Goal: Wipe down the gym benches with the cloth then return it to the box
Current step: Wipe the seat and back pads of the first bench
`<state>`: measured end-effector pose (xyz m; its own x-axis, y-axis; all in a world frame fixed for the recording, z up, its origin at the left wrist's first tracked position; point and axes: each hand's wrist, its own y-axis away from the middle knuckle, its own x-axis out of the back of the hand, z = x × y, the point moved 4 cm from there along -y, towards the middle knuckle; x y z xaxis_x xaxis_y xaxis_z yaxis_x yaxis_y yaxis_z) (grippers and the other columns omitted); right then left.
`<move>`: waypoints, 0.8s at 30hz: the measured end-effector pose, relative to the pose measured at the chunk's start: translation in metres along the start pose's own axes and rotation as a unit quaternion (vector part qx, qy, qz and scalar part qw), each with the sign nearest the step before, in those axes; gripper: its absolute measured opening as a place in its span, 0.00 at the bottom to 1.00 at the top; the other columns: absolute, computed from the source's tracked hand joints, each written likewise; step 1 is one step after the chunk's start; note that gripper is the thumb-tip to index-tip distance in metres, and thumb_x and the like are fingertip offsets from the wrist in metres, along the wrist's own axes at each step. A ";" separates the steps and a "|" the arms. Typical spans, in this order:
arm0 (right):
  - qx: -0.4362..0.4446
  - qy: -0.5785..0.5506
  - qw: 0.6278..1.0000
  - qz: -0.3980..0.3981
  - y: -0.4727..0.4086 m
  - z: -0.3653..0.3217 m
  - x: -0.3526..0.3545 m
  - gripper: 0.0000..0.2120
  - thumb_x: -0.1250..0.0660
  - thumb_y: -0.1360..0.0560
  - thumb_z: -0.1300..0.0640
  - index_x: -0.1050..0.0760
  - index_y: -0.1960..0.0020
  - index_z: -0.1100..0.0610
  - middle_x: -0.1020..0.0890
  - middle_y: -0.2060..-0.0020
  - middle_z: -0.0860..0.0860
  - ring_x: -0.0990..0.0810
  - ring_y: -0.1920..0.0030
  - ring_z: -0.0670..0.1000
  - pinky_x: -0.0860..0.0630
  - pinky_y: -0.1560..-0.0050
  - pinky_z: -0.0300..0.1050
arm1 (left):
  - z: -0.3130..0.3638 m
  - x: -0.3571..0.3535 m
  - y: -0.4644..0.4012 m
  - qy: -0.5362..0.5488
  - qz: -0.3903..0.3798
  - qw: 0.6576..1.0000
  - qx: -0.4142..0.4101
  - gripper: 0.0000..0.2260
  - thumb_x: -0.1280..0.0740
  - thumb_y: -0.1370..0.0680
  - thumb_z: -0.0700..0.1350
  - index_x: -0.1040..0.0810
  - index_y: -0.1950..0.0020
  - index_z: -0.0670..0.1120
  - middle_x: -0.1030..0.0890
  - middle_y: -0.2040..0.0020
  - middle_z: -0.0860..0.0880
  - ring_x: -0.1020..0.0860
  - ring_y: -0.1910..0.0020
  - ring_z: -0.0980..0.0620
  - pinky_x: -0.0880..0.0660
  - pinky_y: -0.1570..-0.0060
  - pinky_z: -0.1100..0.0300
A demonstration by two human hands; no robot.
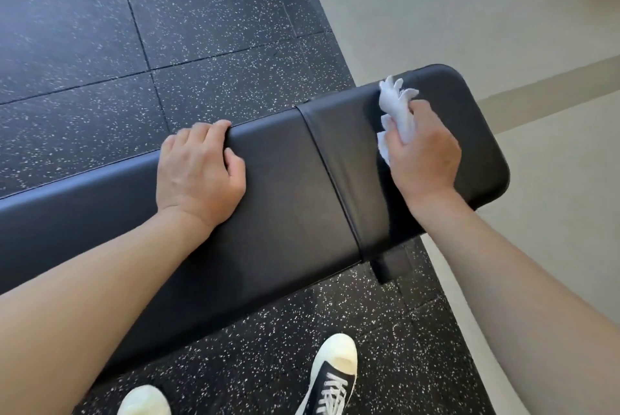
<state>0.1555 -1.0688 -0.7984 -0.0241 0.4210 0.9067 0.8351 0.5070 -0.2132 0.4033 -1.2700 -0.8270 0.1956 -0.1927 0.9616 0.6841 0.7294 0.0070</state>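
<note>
below, sneakers, speckled floor, bench leg

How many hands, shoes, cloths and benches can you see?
Bare hands: 2, left hand, right hand
Black-and-white sneakers: 2
Crumpled white cloth: 1
Black padded vinyl gym bench: 1
Total: 6
</note>
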 end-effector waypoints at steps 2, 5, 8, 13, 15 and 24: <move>-0.018 -0.017 1.000 -0.005 0.027 -0.045 -0.010 0.15 0.34 0.20 0.45 0.26 0.41 0.55 0.17 0.55 0.53 0.19 0.55 0.62 0.31 0.60 0.51 | 0.001 0.001 0.001 0.001 -0.014 1.000 0.002 0.24 0.44 0.21 0.49 0.26 0.28 0.43 0.20 0.40 0.39 0.24 0.42 0.36 0.32 0.33 0.43; 0.078 -0.020 0.996 -0.030 0.087 -0.141 -0.034 0.15 0.31 0.22 0.49 0.25 0.40 0.56 0.18 0.57 0.53 0.19 0.58 0.61 0.26 0.65 0.52 | -0.003 0.004 0.002 0.032 -0.042 0.998 -0.034 0.23 0.44 0.17 0.49 0.29 0.24 0.43 0.21 0.33 0.41 0.25 0.35 0.37 0.35 0.30 0.45; 0.206 -0.032 0.975 -0.082 0.140 -0.210 -0.045 0.20 0.33 0.25 0.50 0.23 0.36 0.56 0.21 0.59 0.51 0.20 0.61 0.58 0.24 0.68 0.52 | -0.057 0.024 0.027 0.053 -0.055 0.994 -0.077 0.26 0.47 0.17 0.54 0.31 0.21 0.45 0.24 0.27 0.44 0.28 0.28 0.40 0.36 0.27 0.45; 0.437 0.044 0.885 -0.151 0.139 -0.195 -0.035 0.22 0.31 0.27 0.49 0.22 0.34 0.53 0.22 0.60 0.51 0.21 0.61 0.55 0.24 0.64 0.49 | -0.213 0.067 0.103 -0.020 -0.044 0.998 -0.027 0.29 0.46 0.18 0.54 0.36 0.18 0.44 0.29 0.24 0.41 0.32 0.25 0.36 0.38 0.24 0.38; 0.350 0.108 0.922 -0.128 0.096 -0.163 -0.033 0.17 0.33 0.26 0.47 0.19 0.43 0.56 0.20 0.57 0.54 0.17 0.55 0.59 0.22 0.61 0.50 | -0.253 0.080 0.122 -0.017 -0.035 0.999 -0.018 0.29 0.46 0.19 0.53 0.35 0.19 0.43 0.30 0.23 0.40 0.33 0.24 0.36 0.39 0.23 0.37; 0.082 0.024 0.990 -0.113 0.159 -0.322 -0.089 0.24 0.32 0.26 0.50 0.26 0.31 0.53 0.19 0.49 0.52 0.19 0.49 0.59 0.24 0.58 0.52 | -0.275 0.089 0.138 0.015 -0.004 1.000 0.016 0.28 0.44 0.20 0.48 0.33 0.20 0.42 0.30 0.22 0.41 0.35 0.21 0.38 0.44 0.19 0.40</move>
<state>0.4670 -1.2676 -0.7958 -0.1706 0.2485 0.9535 0.7104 0.7016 -0.0557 0.7081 -1.3668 -0.8154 0.2110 -0.2184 0.9528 0.6638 0.7475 0.0244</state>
